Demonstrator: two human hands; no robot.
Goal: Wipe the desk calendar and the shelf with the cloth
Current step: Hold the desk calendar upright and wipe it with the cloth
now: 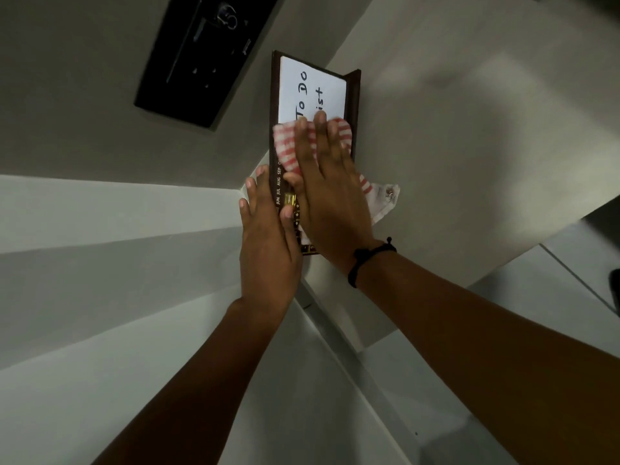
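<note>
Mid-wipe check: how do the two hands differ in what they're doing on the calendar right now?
The right hand lies flat on the red-striped cloth, pressing it against the white To Do panel of the desk calendar; the left hand touches no cloth and steadies the calendar's dark edge by the month labels. The right wrist wears a black cord bracelet; the left wrist is bare. Both hands are on the calendar with fingers extended.

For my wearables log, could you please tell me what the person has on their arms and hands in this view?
Both forearms are bare, with no sleeves in view. The right hand has a black cord bracelet around its wrist, with a small knot or bead on the cord. The left hand and its wrist carry nothing visible: no gloves, rings or watch.
</note>
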